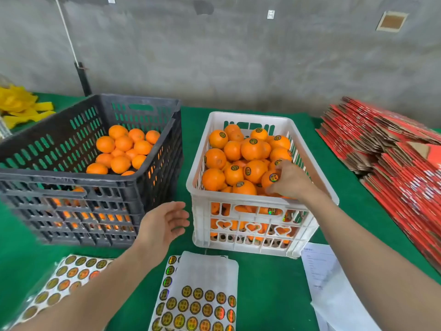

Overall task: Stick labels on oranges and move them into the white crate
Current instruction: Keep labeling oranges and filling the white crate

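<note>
The white crate stands right of centre, heaped with labelled oranges. My right hand reaches over its near right corner and grips a labelled orange on top of the pile. My left hand hovers open and empty between the two crates, above the green table. The black crate on the left holds several unlabelled oranges. A sheet of round labels lies at the near edge, partly peeled. A second label sheet lies to its left, partly under my left forearm.
The green table carries white papers at the near right. Flattened red cartons are stacked along the right side. Yellow foam pieces lie at the far left. A grey wall stands behind.
</note>
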`<state>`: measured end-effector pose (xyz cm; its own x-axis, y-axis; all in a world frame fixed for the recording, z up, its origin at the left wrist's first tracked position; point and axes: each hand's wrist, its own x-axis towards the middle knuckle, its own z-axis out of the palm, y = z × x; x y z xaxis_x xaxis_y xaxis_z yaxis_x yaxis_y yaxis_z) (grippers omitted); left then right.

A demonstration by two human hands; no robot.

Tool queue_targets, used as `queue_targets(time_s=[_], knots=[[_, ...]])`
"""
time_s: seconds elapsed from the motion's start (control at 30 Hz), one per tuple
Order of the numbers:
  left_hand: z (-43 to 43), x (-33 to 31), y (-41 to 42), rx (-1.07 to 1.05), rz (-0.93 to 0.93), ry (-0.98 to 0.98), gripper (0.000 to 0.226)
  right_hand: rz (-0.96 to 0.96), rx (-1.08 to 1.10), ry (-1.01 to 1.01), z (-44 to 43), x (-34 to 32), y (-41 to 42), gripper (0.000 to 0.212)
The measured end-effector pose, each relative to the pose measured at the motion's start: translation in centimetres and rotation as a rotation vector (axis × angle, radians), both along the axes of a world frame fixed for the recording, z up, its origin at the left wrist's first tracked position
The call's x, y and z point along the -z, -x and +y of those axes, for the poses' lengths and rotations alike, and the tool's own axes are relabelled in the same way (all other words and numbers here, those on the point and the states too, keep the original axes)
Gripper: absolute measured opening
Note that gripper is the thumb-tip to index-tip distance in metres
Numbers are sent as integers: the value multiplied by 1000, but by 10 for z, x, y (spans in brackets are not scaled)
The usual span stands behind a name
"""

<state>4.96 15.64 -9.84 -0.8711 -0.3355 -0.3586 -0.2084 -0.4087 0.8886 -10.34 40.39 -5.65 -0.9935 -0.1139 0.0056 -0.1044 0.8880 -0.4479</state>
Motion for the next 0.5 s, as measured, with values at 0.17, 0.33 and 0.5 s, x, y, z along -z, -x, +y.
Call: queue_targets(time_s=[0.17,0.33,0.5], knots=[[-9,32,1,-5,-113,88,16,-96,-55,-124,-3,4,-6,80],[-13,90,4,295,-361,511,33,521,-11,163,-24,4,-54,43],[-6,124,6,630,-592,1091,72,336,-428,338,-70,47,-123,13]])
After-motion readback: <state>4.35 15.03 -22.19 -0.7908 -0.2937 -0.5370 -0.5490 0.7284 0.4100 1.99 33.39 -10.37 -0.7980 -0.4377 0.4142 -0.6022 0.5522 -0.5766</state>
